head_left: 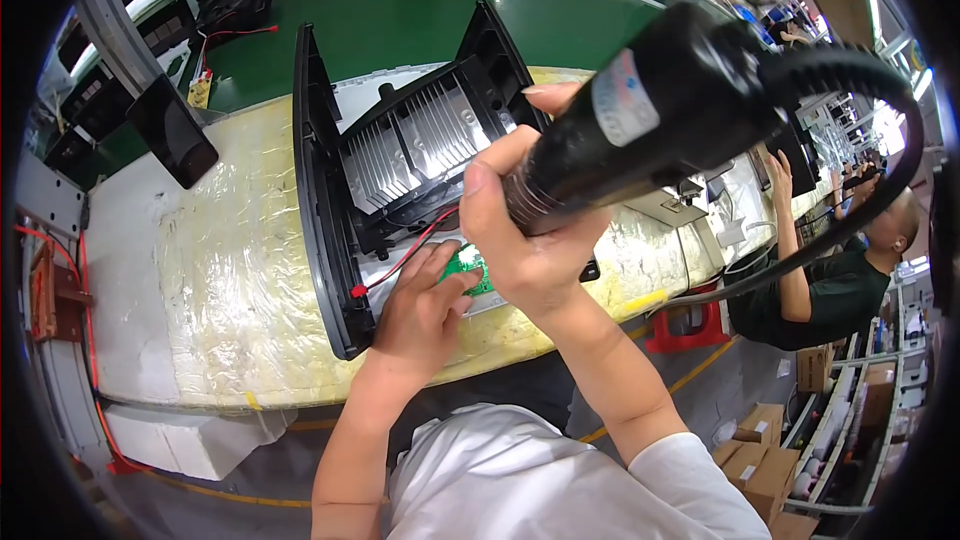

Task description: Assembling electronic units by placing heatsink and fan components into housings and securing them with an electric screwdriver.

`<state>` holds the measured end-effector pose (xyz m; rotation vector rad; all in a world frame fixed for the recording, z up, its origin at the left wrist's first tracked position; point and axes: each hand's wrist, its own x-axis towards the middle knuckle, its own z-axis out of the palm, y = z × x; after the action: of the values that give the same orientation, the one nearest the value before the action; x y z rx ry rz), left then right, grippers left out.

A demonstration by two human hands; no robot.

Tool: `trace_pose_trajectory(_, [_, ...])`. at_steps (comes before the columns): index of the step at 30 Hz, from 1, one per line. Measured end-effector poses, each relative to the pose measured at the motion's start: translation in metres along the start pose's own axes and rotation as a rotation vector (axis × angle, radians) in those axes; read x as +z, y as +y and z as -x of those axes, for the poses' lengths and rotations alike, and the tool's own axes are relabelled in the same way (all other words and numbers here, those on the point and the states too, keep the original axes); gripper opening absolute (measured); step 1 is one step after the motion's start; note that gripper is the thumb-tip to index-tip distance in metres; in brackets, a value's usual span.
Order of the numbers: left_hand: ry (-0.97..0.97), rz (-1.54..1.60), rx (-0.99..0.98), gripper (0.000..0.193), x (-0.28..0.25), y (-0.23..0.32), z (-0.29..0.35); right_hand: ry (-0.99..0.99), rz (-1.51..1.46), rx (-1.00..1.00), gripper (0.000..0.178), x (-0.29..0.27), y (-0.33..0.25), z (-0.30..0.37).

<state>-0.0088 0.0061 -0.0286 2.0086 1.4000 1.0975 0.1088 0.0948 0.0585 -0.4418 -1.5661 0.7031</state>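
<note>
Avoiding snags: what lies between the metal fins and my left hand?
Head view: a red wire and a black bar lie between fins and left hand.

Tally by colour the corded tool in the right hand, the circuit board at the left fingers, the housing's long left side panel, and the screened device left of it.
Black: 3 (corded tool, side panel, screened device)
Green: 1 (circuit board)
Total: 4

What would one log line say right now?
left hand: at green board | right hand: grips black tool | black casing: metal fins showing
</note>
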Motion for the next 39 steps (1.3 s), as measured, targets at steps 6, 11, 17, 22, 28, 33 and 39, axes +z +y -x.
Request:
trace_pose_trajectory(6, [0.006, 0.013, 0.009, 0.030, -0.004, 0.005, -0.004, 0.028, -0.043, 0.107, 0.054, 0.005, -0.002, -0.008])
trace_pose_trajectory(11, [-0.025, 0.039, 0.045, 0.029, -0.004, 0.006, -0.011, 0.065, -0.063, 0.147, 0.057, -0.002, 0.000, -0.007])
trace_pose_trajectory(17, [-0.031, 0.008, 0.084, 0.030, -0.002, 0.006, -0.021, 0.183, -0.214, -0.053, 0.039, -0.050, -0.040, -0.022])
trace_pose_trajectory(22, [-0.041, -0.061, 0.065, 0.026, 0.011, 0.018, -0.039, 0.434, -0.185, -0.154, 0.021, -0.155, -0.093, -0.049])
trace_pose_trajectory(28, [-0.091, -0.061, 0.071, 0.024, 0.027, 0.030, -0.057, 0.499, 0.154, -0.196, 0.063, -0.231, -0.051, -0.065])
trace_pose_trajectory(33, [-0.100, -0.062, 0.015, 0.030, 0.031, 0.031, -0.054, 0.373, 0.245, -0.107, 0.058, -0.258, -0.010, -0.064])
trace_pose_trajectory(39, [0.123, -0.096, -0.119, 0.028, 0.030, 0.033, -0.015, 0.316, 0.103, 0.027, 0.053, -0.250, -0.001, -0.070])
